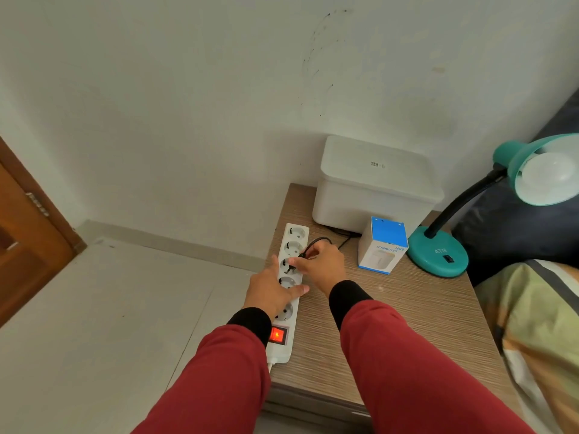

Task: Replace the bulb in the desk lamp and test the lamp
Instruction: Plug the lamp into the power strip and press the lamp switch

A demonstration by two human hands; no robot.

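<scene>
A teal desk lamp point(438, 256) stands at the right of the wooden bedside table point(407, 324), its black neck bent up to a shade holding an unlit white bulb point(551, 175). A white power strip point(289, 296) lies along the table's left edge, its red switch point(277, 335) glowing. My left hand point(271, 291) presses flat on the strip. My right hand point(321, 266) pinches the lamp's black plug point(293, 264) at the third socket from the far end; its black cord point(319, 241) loops back behind the hand.
A white lidded box point(376, 186) sits at the back of the table against the wall. A small blue-and-white humidifier carton point(383, 245) stands between it and the lamp base. Bedding point(539, 324) lies on the right, a wooden door point(28, 239) on the left.
</scene>
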